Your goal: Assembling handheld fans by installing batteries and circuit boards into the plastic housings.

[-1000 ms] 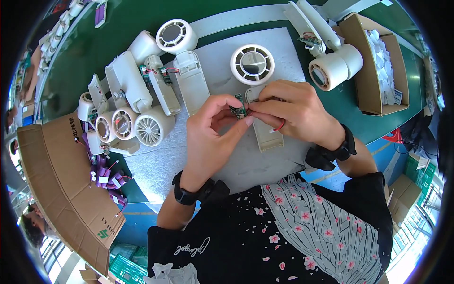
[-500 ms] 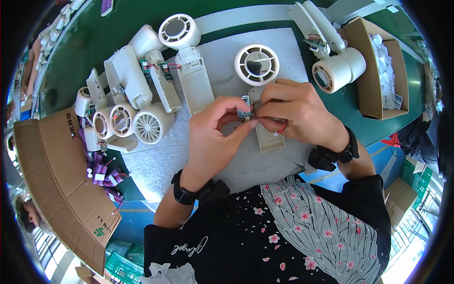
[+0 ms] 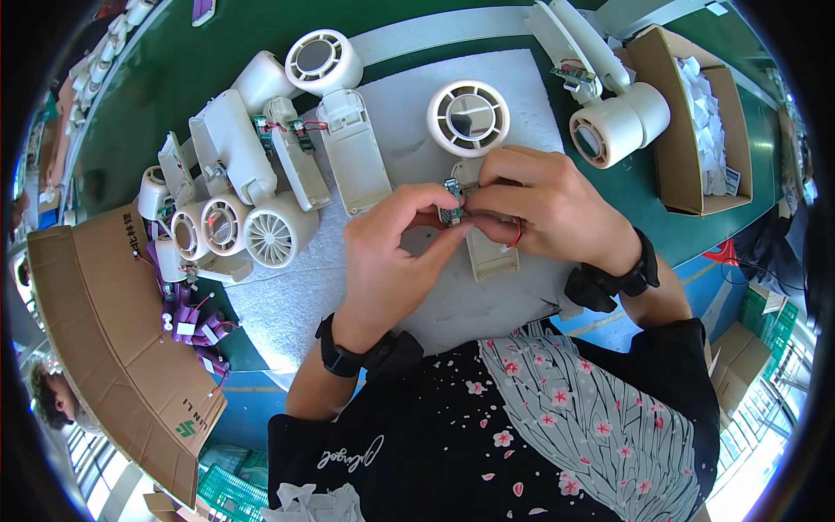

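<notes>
A small green circuit board (image 3: 450,202) is pinched between the thumb and index finger of my left hand (image 3: 383,248). My right hand (image 3: 552,196) is closed against the board's right edge, its fingertips pressed together. A thin red wire (image 3: 520,231) comes out from under its fingers and ends at a small white plug; what the fingertips grip is partly hidden. Beneath both hands lies an open cream handle shell (image 3: 493,254), mostly covered by them. It reaches up to a round white fan head (image 3: 468,119) with a mirror-like centre.
Several white handheld fans (image 3: 283,230) and opened handle shells (image 3: 355,157) stand at the left of the grey mat (image 3: 400,87). Purple battery cells (image 3: 187,317) lie by a large cardboard flap (image 3: 104,322). Another opened fan (image 3: 617,126) and a carton (image 3: 661,165) of white pieces are at the right.
The circuit board has turned slightly in my left fingers, so more of its green face shows. Both hands stay almost in place. The whole view has shifted slightly.
</notes>
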Action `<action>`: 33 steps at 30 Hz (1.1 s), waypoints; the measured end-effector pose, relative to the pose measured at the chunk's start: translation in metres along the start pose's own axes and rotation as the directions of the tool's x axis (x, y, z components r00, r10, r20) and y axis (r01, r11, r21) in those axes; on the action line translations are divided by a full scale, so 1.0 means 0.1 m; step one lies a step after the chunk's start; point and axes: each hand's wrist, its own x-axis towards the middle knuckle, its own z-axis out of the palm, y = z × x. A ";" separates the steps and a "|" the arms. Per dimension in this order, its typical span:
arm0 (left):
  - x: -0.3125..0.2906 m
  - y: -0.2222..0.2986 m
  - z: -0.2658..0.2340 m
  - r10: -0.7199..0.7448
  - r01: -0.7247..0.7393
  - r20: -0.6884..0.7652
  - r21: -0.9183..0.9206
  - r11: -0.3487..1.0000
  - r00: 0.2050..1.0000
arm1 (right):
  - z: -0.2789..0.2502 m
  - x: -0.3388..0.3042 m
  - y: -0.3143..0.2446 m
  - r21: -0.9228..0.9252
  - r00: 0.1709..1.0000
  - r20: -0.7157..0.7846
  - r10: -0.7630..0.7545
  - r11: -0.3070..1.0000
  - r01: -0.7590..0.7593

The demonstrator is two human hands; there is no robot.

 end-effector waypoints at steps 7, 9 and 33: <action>-0.01 -0.05 0.01 0.072 -0.072 0.011 0.025 0.997 0.997 | 0.00 0.01 0.00 0.003 1.000 0.027 0.001 1.000 -0.001; 0.00 -0.04 0.02 0.073 -0.074 0.011 0.032 0.997 0.997 | -0.01 0.02 -0.01 0.011 0.999 0.033 -0.001 1.000 0.000; 0.04 -0.02 0.07 0.297 -0.288 0.002 0.246 0.925 0.955 | -0.13 0.02 -0.02 0.053 0.999 -0.051 -0.015 0.998 0.017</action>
